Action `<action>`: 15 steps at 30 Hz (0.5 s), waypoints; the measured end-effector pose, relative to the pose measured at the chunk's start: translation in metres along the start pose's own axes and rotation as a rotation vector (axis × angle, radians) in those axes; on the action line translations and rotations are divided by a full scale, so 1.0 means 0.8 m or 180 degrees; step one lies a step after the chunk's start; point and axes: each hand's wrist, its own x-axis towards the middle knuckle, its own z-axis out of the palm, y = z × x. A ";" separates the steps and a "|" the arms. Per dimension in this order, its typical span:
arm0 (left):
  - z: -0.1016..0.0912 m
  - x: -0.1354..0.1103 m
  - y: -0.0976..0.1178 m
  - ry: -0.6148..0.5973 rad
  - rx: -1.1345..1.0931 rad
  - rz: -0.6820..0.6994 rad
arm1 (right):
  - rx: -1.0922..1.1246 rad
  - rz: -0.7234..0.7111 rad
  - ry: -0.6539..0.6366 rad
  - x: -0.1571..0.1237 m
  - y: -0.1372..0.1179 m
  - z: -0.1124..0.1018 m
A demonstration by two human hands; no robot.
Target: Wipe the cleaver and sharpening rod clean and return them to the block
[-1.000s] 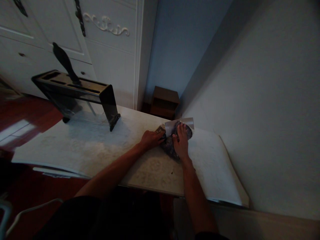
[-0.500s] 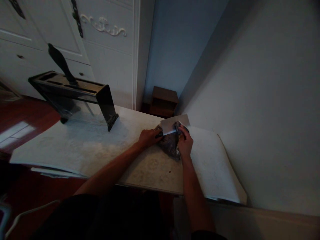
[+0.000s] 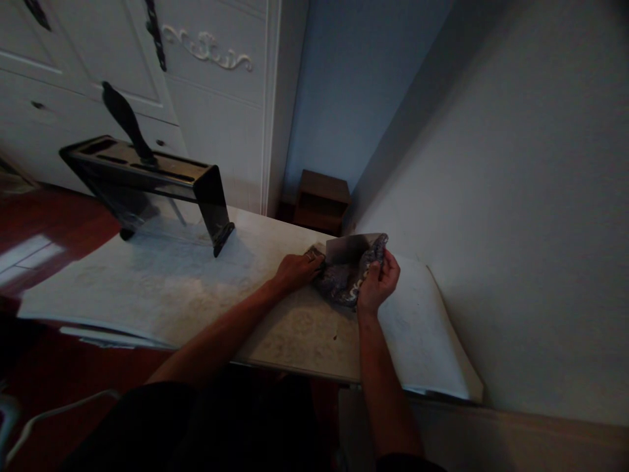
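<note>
A broad-bladed cleaver (image 3: pixel 346 248) is held blade outward over the table. My left hand (image 3: pixel 299 270) is closed around its handle end, with part of a dark greyish-purple cloth (image 3: pixel 339 280) bunched by the fingers. The handle is mostly hidden by that hand. My right hand (image 3: pixel 381 285) grips the other side of the cloth, which is folded over the blade's far right end. Between the two hands the cloth hangs down towards the tabletop, a pale patterned edge showing near the right hand.
A black knife block (image 3: pixel 209 180) with clear sides and one black-handled knife (image 3: pixel 125 121) in it stands on the left of the pale-covered table (image 3: pixel 196 295). Behind are a white cabinet (image 3: pixel 216 118) and a small brown box shelf (image 3: pixel 324 187). A wall (image 3: pixel 515 229) borders the right.
My right hand has moved right along the cleaver's blade to its far end, drawing the cloth open and over the corner. The left hand has barely moved.
</note>
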 end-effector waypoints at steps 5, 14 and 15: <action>-0.003 -0.002 0.005 0.0064 0.0141 0.0515 | -0.0189 -0.0113 0.0305 0.012 0.016 -0.008; 0.012 -0.004 0.002 0.0451 0.0114 0.0701 | -0.1008 -0.0341 -0.1089 0.002 0.027 -0.008; 0.014 -0.004 0.000 0.0473 0.0098 0.0675 | -0.0978 -0.0472 -0.1363 -0.001 0.025 -0.005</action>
